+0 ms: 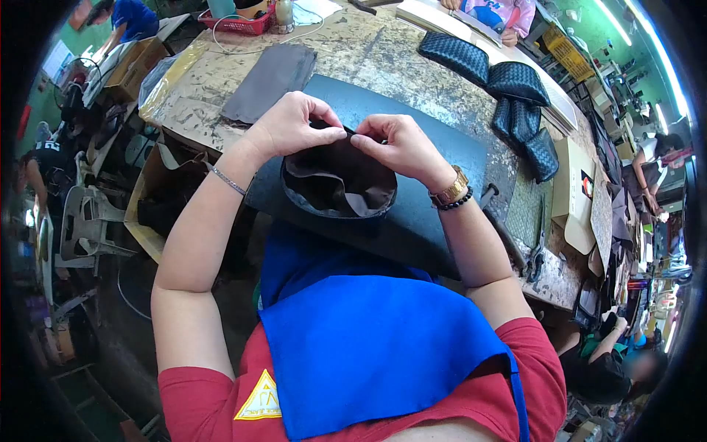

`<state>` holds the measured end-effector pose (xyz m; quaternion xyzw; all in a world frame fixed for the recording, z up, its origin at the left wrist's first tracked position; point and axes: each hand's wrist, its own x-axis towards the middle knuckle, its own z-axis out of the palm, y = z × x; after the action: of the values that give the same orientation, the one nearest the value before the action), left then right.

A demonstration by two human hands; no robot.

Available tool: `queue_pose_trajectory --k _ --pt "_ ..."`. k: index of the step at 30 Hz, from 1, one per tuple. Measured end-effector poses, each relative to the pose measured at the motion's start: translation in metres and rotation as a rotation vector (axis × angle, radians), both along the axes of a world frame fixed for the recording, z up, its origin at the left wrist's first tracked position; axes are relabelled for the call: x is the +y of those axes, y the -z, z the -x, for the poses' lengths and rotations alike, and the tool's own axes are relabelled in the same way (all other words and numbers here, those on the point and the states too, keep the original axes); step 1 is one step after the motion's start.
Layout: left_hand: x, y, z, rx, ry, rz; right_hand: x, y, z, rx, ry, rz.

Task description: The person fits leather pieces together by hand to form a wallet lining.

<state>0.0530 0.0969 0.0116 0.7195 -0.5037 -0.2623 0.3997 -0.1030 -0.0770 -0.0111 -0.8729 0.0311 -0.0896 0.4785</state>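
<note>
A black pouch (339, 202) with a dark brown lining stands at the table's near edge, its mouth facing up toward me. My left hand (302, 127) pinches the far rim of the pouch between thumb and fingers. Close beside it, my right hand (401, 147) pinches the same rim, the two thumb tips almost touching. Loose lining folds show inside the opening. Under the pouch lies a smooth dark board (442, 136). The fingertips hide the bit of edge they hold.
Woven black pouches (453, 57) lie at the right. A stack of dark sheets (271, 82) is at the left. Scissors (536, 258) and a hammer (504, 228) rest near the right edge. A red basket (250, 23) stands at the back. Several other people are around.
</note>
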Motion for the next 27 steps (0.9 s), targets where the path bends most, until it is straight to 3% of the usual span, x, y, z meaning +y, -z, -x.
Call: queue_pose_trajectory --k 4,16,19,25,27 --pt "0.001 0.000 0.000 -0.013 0.004 0.019 -0.001 -0.004 -0.001 0.124 0.027 -0.198" --pt "0.001 0.004 0.002 -0.080 0.064 0.132 -0.003 0.011 -0.005 0.052 0.038 -0.260" --pt "0.001 -0.003 0.019 -0.062 -0.098 0.234 -0.007 0.014 -0.006 0.084 0.061 -0.225" --pt "0.009 -0.013 0.017 -0.342 -0.105 -0.117 -0.005 0.014 -0.007 0.001 0.011 -0.120" --pt "0.009 -0.016 0.016 -0.295 -0.100 -0.153 -0.006 0.014 -0.007 0.007 0.004 -0.097"
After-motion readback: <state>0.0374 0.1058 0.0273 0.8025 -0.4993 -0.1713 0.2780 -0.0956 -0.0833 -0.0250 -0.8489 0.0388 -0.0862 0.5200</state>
